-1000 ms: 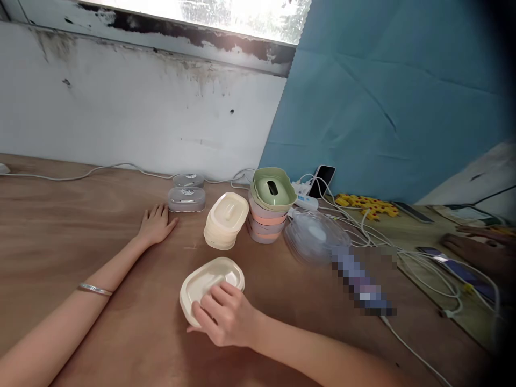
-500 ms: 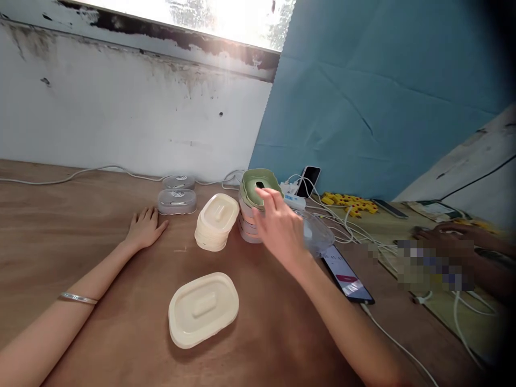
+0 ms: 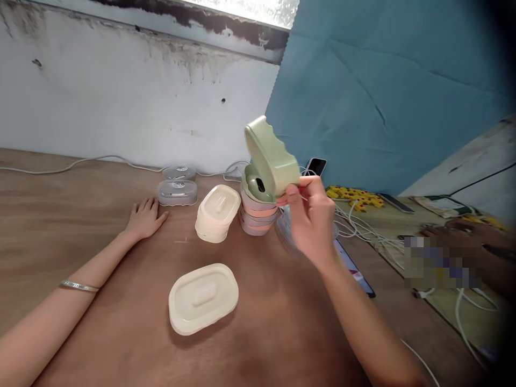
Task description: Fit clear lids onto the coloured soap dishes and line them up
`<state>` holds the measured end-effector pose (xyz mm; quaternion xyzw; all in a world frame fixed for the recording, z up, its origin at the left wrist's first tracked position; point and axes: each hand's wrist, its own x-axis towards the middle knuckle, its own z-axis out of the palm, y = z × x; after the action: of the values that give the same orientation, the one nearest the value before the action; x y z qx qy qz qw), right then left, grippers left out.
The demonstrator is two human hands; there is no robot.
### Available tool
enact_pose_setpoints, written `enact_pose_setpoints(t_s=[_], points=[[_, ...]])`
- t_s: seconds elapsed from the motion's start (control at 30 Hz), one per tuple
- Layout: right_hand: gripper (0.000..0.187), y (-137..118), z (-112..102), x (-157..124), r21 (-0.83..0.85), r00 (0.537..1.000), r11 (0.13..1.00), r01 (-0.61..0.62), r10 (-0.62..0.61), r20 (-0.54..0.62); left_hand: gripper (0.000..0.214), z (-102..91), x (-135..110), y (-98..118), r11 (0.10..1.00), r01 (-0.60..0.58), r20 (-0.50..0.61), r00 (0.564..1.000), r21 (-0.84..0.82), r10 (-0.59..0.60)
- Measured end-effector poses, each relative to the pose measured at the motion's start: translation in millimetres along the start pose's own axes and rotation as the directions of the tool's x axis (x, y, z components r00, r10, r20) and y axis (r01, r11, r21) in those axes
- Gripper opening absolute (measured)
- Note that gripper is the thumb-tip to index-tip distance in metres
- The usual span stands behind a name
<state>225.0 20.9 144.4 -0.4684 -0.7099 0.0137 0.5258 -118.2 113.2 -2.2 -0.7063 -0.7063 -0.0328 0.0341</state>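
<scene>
My right hand (image 3: 312,220) pinches the edge of a light green plastic tray with a scalloped rim (image 3: 274,156), tilted on its side above a stack of similar pieces. That stack (image 3: 258,220) mixes grey and pink pieces, with another green one on top that has a dark oval hole. My left hand (image 3: 144,219) lies flat on the table, fingers spread, holding nothing. Left of the coloured stack stands a pile of cream oval pieces (image 3: 217,207). A single cream oval piece (image 3: 203,298) with a raised middle lies on the table nearer to me.
Two grey translucent cases (image 3: 177,192) sit by the wall. Clear plastic pieces (image 3: 286,228) and a lit phone (image 3: 355,269) lie to the right, among white cables (image 3: 366,231). Beyond are a second phone (image 3: 316,165), yellow pieces (image 3: 355,196) and another person's hand (image 3: 447,228).
My right hand has taken hold of the top green tray, lifted it off the stack and tipped it up. My left hand stays flat on the table. The view has shifted slightly.
</scene>
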Motion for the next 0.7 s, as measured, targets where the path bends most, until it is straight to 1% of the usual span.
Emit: enact_pose_setpoints(t_s=[0.03, 0.07, 0.1, 0.13, 0.17, 0.2, 0.23, 0.27, 0.3, 0.33, 0.37, 0.4, 0.43, 0.47, 0.5, 0.57, 0.6, 0.63, 0.67, 0.7], points=[[0.024, -7.6, -2.7, -2.0, 0.186, 0.994, 0.978, -0.097, 0.084, 0.073, 0.071, -0.1, -0.1, 0.0, 1.000, 0.001, 0.001, 1.000, 0.000, -0.001], [0.027, -14.8, -4.9, -3.9, 0.338, 0.968, 0.917, -0.210, 0.147, 0.203, 0.070, -0.5, -0.3, 0.0, 1.000, 0.002, 0.004, 1.000, 0.001, -0.002], [0.030, -20.8, -6.3, -5.6, 0.434, 0.912, 0.836, -0.335, 0.173, 0.371, 0.070, -1.0, -0.5, 0.1, 1.000, 0.001, 0.008, 1.000, 0.001, -0.001], [0.033, -25.2, -6.5, -7.4, 0.463, 0.820, 0.757, -0.461, 0.164, 0.548, 0.070, -1.8, -0.7, 0.3, 1.000, 0.000, 0.013, 1.000, 0.001, 0.000], [0.036, -27.9, -5.2, -9.4, 0.431, 0.697, 0.700, -0.570, 0.134, 0.704, 0.069, -2.5, -0.8, 0.5, 1.000, -0.001, 0.018, 1.000, 0.002, 0.001], [0.039, -28.8, -2.6, -11.6, 0.358, 0.558, 0.671, -0.650, 0.100, 0.824, 0.069, -3.3, -1.0, 0.7, 1.000, -0.002, 0.023, 1.000, 0.003, 0.002], [0.044, -28.1, 1.3, -14.1, 0.269, 0.426, 0.670, -0.692, 0.077, 0.902, 0.069, -3.9, -1.1, 0.9, 1.000, -0.001, 0.027, 1.000, 0.004, 0.001], [0.048, -26.5, 6.1, -16.8, 0.182, 0.319, 0.693, -0.698, 0.073, 0.945, 0.069, -4.4, -1.2, 1.2, 1.000, 0.000, 0.029, 1.000, 0.006, 0.000], [0.050, -24.2, 11.2, -19.6, 0.103, 0.241, 0.730, -0.675, 0.087, 0.967, 0.069, -4.7, -1.3, 1.4, 1.000, 0.002, 0.028, 1.000, 0.008, -0.002], [0.050, -21.8, 16.1, -22.3, 0.035, 0.191, 0.773, -0.633, 0.112, 0.975, 0.068, -4.9, -1.4, 1.6, 1.000, 0.003, 0.027, 1.000, 0.010, -0.003], [0.046, -19.6, 20.5, -24.7, -0.019, 0.159, 0.813, -0.582, 0.137, 0.978, 0.068, -4.9, -1.6, 1.8, 1.000, 0.003, 0.025, 1.000, 0.011, -0.004], [0.042, -17.9, 24.1, -26.8, -0.060, 0.144, 0.846, -0.530, 0.159, 0.977, 0.068, -5.0, -1.7, 1.9, 1.000, 0.003, 0.024, 1.000, 0.012, -0.003], [0.038, -16.6, 26.8, -28.6, -0.092, 0.140, 0.874, -0.477, 0.179, 0.974, 0.068, -5.0, -1.9, 2.1, 1.000, 0.003, 0.022, 1.000, 0.012, -0.003], [0.034, -15.8, 28.8, -30.1, -0.121, 0.147, 0.898, -0.423, 0.200, 0.969, 0.068, -5.1, -2.1, 2.4, 1.000, 0.002, 0.020, 1.000, 0.012, -0.002], [0.031, -15.5, 30.3, -31.4, -0.151, 0.170, 0.920, -0.360, 0.224, 0.960, 0.068, -5.3, -2.3, 2.7, 1.000, 0.001, 0.019, 1.000, 0.011, -0.001], [0.030, -15.6, 32.7, -33.7, -0.222, 0.254, 0.955, -0.198, 0.269, 0.929, 0.068, -6.0, -2.7, 3.4, 1.000, -0.001, 0.016, 1.000, 0.010, 0.001], [0.030, -16.0, 33.8, -34.6, -0.261, 0.288, 0.959, -0.106, 0.281, 0.915, 0.068, -6.5, -2.9, 3.7, 1.000, -0.002, 0.014, 1.000, 0.010, 0.002], [0.031, -16.5, 34.8, -35.5, -0.296, 0.305, 0.955, -0.019, 0.288, 0.908, 0.068, -6.9, -3.0, 4.0, 1.000, -0.003, 0.013, 1.000, 0.009, 0.003], [0.032, -17.0, 35.7, -36.3, -0.322, 0.304, 0.945, 0.058, 0.291, 0.907, 0.068, -7.2, -3.0, 4.1, 1.000, -0.003, 0.012, 1.000, 0.009, 0.003], [0.031, -17.3, 36.3, -37.1, -0.338, 0.292, 0.934, 0.119, 0.292, 0.911, 0.068, -7.4, -3.0, 4.2, 1.000, -0.002, 0.012, 1.000, 0.009, 0.002]])
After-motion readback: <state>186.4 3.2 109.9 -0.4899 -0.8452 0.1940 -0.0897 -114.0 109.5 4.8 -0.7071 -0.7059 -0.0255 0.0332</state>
